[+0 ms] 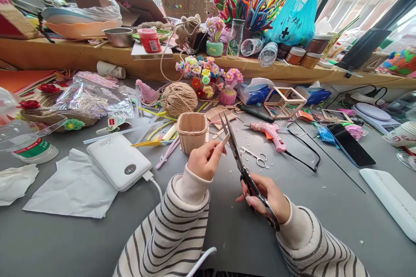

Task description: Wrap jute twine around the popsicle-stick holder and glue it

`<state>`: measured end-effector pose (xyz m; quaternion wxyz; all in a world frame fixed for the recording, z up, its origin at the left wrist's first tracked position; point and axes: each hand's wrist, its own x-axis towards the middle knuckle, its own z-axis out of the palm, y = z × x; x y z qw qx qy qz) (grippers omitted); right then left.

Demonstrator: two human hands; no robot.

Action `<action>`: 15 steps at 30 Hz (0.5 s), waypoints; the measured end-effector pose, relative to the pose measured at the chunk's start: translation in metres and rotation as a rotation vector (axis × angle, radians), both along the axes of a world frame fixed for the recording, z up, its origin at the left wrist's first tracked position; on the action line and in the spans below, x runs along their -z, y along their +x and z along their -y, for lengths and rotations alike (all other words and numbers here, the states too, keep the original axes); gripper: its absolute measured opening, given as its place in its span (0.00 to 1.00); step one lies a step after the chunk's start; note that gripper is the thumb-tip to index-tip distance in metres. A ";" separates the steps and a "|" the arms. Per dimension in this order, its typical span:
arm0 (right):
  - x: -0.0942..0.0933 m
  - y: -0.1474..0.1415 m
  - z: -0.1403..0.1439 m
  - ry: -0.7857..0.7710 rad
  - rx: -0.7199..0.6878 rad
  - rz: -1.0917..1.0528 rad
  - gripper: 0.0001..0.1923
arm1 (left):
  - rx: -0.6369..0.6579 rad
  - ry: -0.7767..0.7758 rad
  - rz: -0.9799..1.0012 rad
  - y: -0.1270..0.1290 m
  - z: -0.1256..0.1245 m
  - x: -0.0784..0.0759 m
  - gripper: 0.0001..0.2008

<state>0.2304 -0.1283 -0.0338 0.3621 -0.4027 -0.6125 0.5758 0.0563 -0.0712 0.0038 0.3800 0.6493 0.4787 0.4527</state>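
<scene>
My left hand point(203, 159) pinches a short wooden craft stick point(225, 139) between thumb and fingers. In my right hand point(267, 194) is a large pair of dark-handled scissors point(238, 156), blades slightly apart and pointing away from me. The stick's free end lies at the blades; I cannot tell whether it sits between them. Just beyond my left hand stands a small wooden-stick basket point(192, 135) with a twine rim. More craft sticks point(224, 114) lie behind it, near a ball of twine point(180, 98).
A pink glue gun point(271, 133) with a black cord and small silver scissors point(258, 156) lie right of the blades. A white power bank point(119, 160) with a cable is at the left. A phone point(351, 145) lies on the right. Flower crafts point(206, 75) stand by the ledge.
</scene>
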 end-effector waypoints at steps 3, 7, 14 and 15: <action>-0.005 -0.001 -0.003 -0.053 -0.051 -0.021 0.20 | 0.032 -0.032 0.016 -0.002 -0.004 0.002 0.14; -0.011 -0.001 -0.009 -0.063 -0.071 -0.013 0.23 | 0.081 -0.063 0.033 -0.003 -0.007 -0.001 0.13; -0.010 -0.001 -0.016 -0.020 -0.069 0.078 0.23 | 0.039 -0.082 0.019 0.000 -0.005 -0.012 0.13; -0.009 -0.001 -0.016 -0.011 -0.069 0.075 0.23 | 0.037 -0.082 0.015 0.000 -0.005 -0.012 0.13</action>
